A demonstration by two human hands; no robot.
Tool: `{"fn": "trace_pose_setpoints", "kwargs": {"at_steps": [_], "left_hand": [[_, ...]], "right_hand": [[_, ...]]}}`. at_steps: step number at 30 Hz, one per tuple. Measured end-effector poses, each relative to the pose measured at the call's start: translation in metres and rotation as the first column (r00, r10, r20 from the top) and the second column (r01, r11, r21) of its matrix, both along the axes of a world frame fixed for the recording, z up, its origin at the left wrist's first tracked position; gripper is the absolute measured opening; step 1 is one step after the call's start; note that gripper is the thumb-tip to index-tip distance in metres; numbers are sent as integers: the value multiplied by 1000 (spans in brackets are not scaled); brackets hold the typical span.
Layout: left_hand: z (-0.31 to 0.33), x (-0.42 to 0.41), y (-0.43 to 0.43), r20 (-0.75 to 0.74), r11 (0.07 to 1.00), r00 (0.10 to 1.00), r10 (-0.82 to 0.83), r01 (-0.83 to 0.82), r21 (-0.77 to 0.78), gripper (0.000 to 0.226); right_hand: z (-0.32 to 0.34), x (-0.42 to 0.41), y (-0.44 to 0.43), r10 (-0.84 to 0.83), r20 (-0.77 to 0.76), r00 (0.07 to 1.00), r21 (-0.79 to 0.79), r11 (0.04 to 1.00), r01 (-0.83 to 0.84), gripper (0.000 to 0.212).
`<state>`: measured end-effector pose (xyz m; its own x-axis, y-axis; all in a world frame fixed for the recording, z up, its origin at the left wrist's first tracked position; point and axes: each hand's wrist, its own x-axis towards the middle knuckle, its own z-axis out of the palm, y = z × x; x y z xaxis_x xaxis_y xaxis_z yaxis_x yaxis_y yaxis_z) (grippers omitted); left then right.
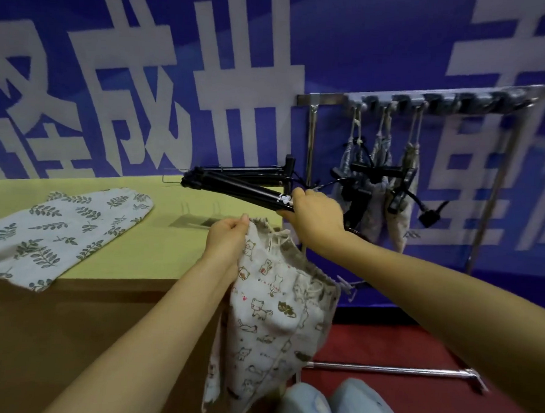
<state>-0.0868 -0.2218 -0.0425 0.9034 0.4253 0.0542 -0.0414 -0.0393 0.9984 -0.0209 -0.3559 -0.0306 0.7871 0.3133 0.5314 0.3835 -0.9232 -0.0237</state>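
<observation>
the left hand [227,238] has its fingers and thumb curled, pinching the gathered top hem of a white cotton drawstring bag printed with small cats [269,307]. the bag hangs straight down from that pinch, just off the right end of the table, its lower part in front of the person's pale blue jeans [333,408]. its cord dangles loose along the mouth.

the right hand [314,218] is clenched around a black folded tripod with its slim legs bundled together [234,185]. it grasps the legs at the end nearer the person. the tripod is held nearly level in the air, just above and behind the bag's mouth, with its far end pointing left over the table's back right corner.

on the yellow-green table top [154,263] a flat white cloth bag with a green leaf print [64,233] lies well to the left, one corner over the front edge. to the right stands a silver metal rack [333,99], where pale drawstring bags [404,194] hang from hooks. a blue banner with large white characters [145,73] covers the wall behind, and red floor [400,342] shows below the rack.
</observation>
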Motion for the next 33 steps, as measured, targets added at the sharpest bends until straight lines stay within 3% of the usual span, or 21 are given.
{"fn": "trace_pose_setpoints", "kwargs": {"at_steps": [3,6,9,13,17,19,20,22,24,26,28,29,31,33], "left_hand": [[13,-7,-16,-52,990,994,-97,92,-103,26],[23,-9,-23,-94,976,987,-132,113,-184,61],[28,-7,-26,-98,903,961,-258,204,-377,101],[26,-6,-28,-45,814,951,-306,237,-530,84],[9,6,-36,-47,817,975,-218,156,-555,99],[8,7,-39,-94,832,986,-138,64,-551,99],[9,6,-40,-98,825,985,-141,62,-561,96],[8,9,-42,-100,803,978,-185,92,-588,87],[5,9,-44,-104,778,959,-264,148,-611,89],[5,3,-47,-68,757,938,-340,231,-611,94],[7,0,-50,-3,750,933,-360,288,-595,98],[7,0,-51,23,769,937,-349,300,-564,94],[11,-2,-56,56,852,961,-272,268,-449,63],[13,-6,-59,60,910,967,-248,254,-328,40]], "right_hand": [[4,-16,-24,-1,29,1000,32,999,0,46],[9,-32,-45,27,93,995,38,999,-30,46],[7,-42,-57,96,160,982,41,994,-104,48],[-1,-46,-60,136,261,956,50,987,-154,46],[-3,-65,-50,336,316,888,219,884,-412,38],[-9,-82,-41,418,334,845,342,781,-522,19],[-14,-90,-38,433,272,860,476,716,-511,12],[-19,-99,-33,504,3,864,826,485,-286,18],[-23,-92,-32,663,-164,731,986,124,109,32],[-21,-83,-30,736,-92,671,929,-179,324,38],[-17,-77,-29,702,14,712,859,-373,351,37],[-14,-76,-28,682,53,729,830,-436,348,36],[-10,-75,-27,663,111,740,781,-519,348,36],[-6,-71,-28,653,133,746,757,-552,348,41]]}}
